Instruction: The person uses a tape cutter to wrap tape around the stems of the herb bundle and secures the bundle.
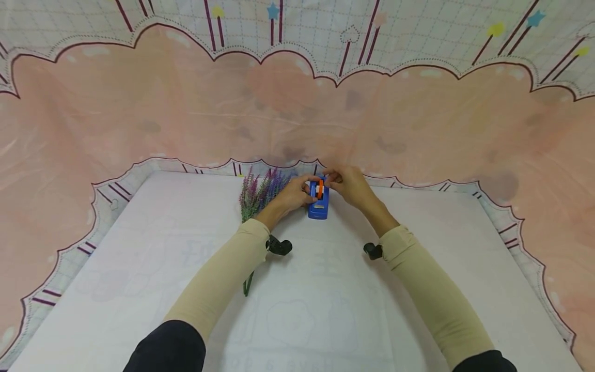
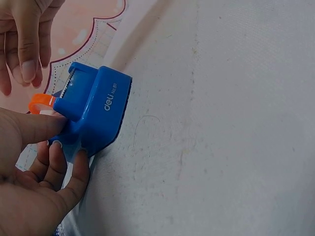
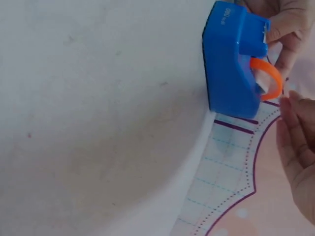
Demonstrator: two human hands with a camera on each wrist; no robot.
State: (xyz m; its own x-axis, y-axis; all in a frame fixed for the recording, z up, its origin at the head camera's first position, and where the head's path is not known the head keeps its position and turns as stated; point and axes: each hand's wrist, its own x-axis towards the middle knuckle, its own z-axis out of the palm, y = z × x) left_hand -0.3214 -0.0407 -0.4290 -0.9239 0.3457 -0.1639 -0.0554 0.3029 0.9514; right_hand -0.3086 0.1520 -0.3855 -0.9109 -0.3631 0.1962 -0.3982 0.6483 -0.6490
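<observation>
A blue tape dispenser (image 1: 318, 211) with a serrated cutter and an orange ring-shaped part (image 2: 41, 102) stands near the far edge of the white table. My left hand (image 1: 295, 192) grips its side, with the thumb by the orange part and the fingers curled against the blue body, as the left wrist view (image 2: 34, 196) shows. On the other side is my right hand (image 3: 301, 142), its thumb and fingertips close together beside the orange part. In the left wrist view its fingers hang fairly straight, a small gap away. Whether a thin tape end lies between them is too fine to see.
A bunch of purple and blue artificial flowers (image 1: 251, 199) with green stems lies left of the dispenser, partly under the left forearm. The white tabletop (image 1: 297, 310) ends just beyond the dispenser. Behind it hangs a pink patterned cloth (image 1: 209, 113).
</observation>
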